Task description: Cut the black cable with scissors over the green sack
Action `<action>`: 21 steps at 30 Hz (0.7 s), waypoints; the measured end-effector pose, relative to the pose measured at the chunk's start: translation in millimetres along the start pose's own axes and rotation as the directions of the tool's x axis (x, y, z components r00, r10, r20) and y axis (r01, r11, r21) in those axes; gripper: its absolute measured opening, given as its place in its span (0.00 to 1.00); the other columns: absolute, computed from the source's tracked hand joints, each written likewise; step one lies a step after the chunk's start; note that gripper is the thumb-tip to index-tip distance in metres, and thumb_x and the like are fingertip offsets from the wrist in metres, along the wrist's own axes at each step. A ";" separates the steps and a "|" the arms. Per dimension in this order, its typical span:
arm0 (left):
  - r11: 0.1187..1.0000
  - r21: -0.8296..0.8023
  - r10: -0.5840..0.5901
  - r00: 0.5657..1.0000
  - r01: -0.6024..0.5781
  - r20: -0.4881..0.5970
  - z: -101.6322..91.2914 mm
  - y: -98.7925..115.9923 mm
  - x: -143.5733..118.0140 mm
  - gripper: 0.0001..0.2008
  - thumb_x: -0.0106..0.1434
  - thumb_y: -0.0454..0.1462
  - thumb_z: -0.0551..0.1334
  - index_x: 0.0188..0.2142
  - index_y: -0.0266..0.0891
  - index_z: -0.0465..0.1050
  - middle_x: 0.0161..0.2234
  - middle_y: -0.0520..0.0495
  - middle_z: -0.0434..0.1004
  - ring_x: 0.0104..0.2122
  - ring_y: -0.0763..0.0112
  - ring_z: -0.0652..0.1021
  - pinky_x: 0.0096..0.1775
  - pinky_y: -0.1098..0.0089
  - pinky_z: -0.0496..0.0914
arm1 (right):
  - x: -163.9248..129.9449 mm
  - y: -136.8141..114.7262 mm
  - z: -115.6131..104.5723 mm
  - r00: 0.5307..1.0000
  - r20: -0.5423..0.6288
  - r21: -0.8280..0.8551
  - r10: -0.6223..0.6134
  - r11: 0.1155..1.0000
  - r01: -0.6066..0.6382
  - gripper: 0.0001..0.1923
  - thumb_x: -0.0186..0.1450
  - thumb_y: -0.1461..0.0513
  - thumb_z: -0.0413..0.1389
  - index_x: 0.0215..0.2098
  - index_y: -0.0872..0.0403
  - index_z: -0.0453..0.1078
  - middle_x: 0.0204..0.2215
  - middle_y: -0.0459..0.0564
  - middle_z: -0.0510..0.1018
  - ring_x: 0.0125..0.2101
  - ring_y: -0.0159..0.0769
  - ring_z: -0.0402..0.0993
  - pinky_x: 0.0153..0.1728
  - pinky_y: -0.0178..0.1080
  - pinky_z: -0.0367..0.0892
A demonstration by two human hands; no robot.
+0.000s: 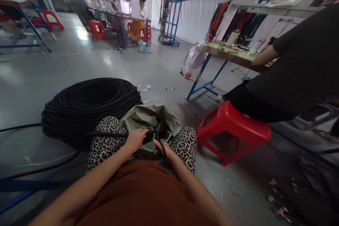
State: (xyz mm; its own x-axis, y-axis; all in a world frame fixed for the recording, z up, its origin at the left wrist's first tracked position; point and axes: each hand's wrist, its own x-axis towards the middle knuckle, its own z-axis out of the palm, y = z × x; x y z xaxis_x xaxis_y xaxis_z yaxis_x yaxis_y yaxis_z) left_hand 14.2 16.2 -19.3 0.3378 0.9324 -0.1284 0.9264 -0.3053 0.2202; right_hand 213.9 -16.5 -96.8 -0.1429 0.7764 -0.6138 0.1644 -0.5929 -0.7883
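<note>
Beside red stool (233,127): cable coil (91,107) | sack (150,120); both hands on hose (106,135)

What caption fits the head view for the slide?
Seated person's left hand and right hand grip black cable over an olive bag, beside a large cable coil.

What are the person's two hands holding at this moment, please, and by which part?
Both hold the black cable over the green bag: the left hand on the straight run from the coil, the right hand on a loop.
</note>
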 end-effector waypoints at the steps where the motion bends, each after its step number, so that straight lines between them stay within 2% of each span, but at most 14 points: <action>1: 1.000 0.002 0.001 1.000 -0.001 0.001 0.1 -0.1 0.0 0.20 0.73 0.32 0.60 0.62 0.43 0.76 0.51 0.39 0.84 0.51 0.59 0.82 0.54 0.62 0.72 | -1.0 -1.3 -0.2 1.000 -0.002 -0.009 0.004 1.000 -0.004 0.26 0.73 0.42 0.60 0.31 0.55 0.71 0.22 0.45 0.74 0.22 0.33 0.75 0.24 0.31 0.64; 7: 1.000 0.009 0.008 0.999 -0.008 0.033 -2.1 0.3 0.4 0.20 0.74 0.32 0.59 0.63 0.42 0.75 0.53 0.39 0.83 0.52 0.58 0.82 0.54 0.61 0.72 | -1.4 -2.6 -0.7 1.000 -0.002 0.005 -0.024 1.000 0.024 0.26 0.72 0.43 0.61 0.31 0.55 0.70 0.24 0.46 0.75 0.23 0.33 0.75 0.23 0.31 0.63; 12: 1.000 0.021 0.007 1.000 -0.007 0.014 -2.2 0.4 1.1 0.20 0.74 0.32 0.59 0.62 0.43 0.75 0.50 0.39 0.83 0.51 0.59 0.82 0.54 0.62 0.72 | 3.1 2.8 -0.4 1.000 0.002 0.046 -0.023 0.999 0.023 0.26 0.70 0.42 0.62 0.31 0.55 0.70 0.25 0.45 0.75 0.24 0.33 0.76 0.24 0.32 0.65; 21: 0.999 0.050 -0.004 0.999 0.002 0.045 -3.2 1.8 1.2 0.21 0.74 0.32 0.56 0.64 0.42 0.74 0.53 0.39 0.83 0.52 0.58 0.82 0.55 0.61 0.72 | 3.0 2.0 -1.1 1.000 0.006 0.005 -0.027 1.000 0.027 0.26 0.71 0.42 0.62 0.30 0.55 0.71 0.25 0.47 0.76 0.23 0.34 0.76 0.25 0.32 0.64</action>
State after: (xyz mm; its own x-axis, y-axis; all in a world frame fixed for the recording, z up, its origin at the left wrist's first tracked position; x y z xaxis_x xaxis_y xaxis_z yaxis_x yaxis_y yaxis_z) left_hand 15.7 17.4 -16.0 0.3408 0.9241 -0.1730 0.9343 -0.3124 0.1718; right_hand 214.9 -15.2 -100.1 -0.1536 0.7909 -0.5923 0.1560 -0.5725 -0.8049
